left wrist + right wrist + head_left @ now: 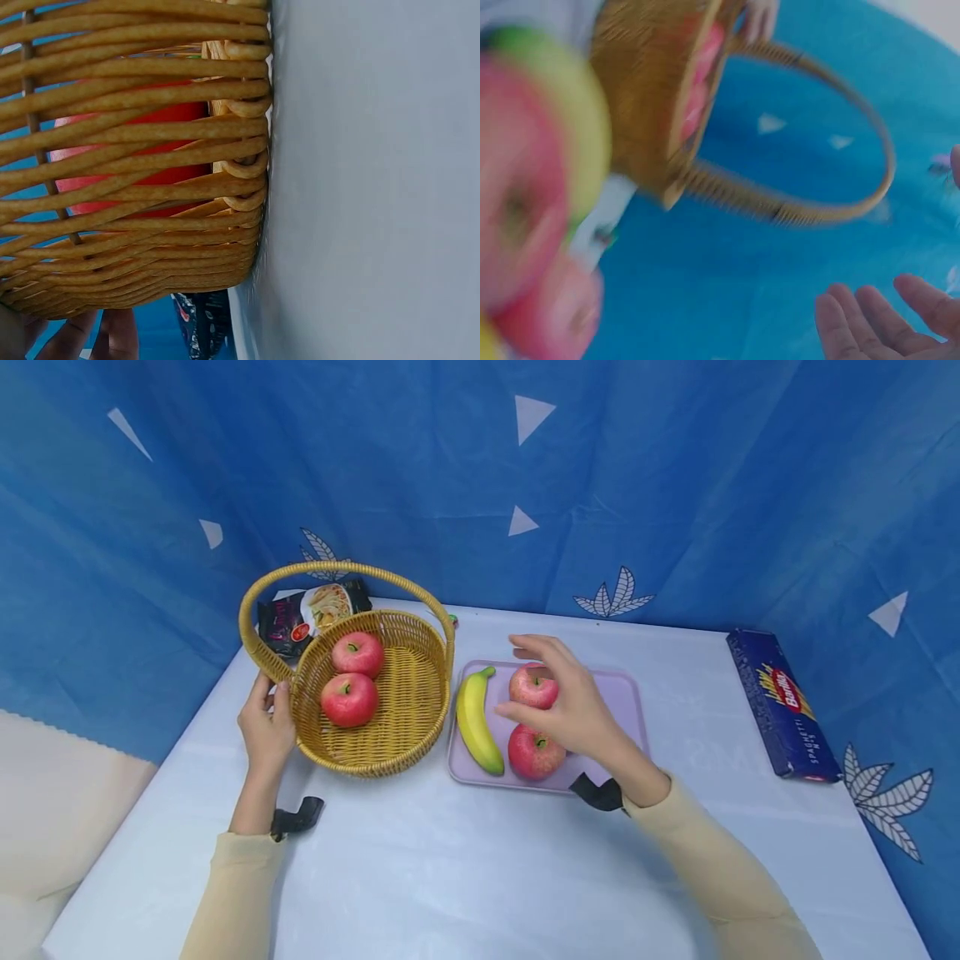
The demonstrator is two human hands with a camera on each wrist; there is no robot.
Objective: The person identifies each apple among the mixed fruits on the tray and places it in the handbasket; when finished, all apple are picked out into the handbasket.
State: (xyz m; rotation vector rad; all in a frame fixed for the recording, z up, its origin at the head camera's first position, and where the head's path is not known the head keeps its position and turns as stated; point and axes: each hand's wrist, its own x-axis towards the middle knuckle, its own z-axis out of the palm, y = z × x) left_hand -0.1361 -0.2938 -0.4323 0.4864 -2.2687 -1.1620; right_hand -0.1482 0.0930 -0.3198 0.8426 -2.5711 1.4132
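The left hand (267, 727) grips the left rim of a woven basket (416, 693), near the handle's base. Two red apples (349, 699) sit inside the basket on its left side. In the left wrist view, the fingertips (116, 334) show below the wicker wall (135, 262). Over a pale purple tray (628, 703) hovers the right hand (566, 702), fingers bent, thumb apart, nothing held. Beneath it lie two more apples (536, 753), the farther one partly covered by the hand. A banana (474, 720) rests on the tray's left. The right wrist view is blurred, with its hand (889, 330) at lower right.
A black food packet (327, 604) with a noodle picture lies behind the basket, under its arched handle (352, 570). At the table's right edge is a blue spaghetti box (783, 706). A blue patterned cloth (420, 485) hangs behind the white table (450, 868).
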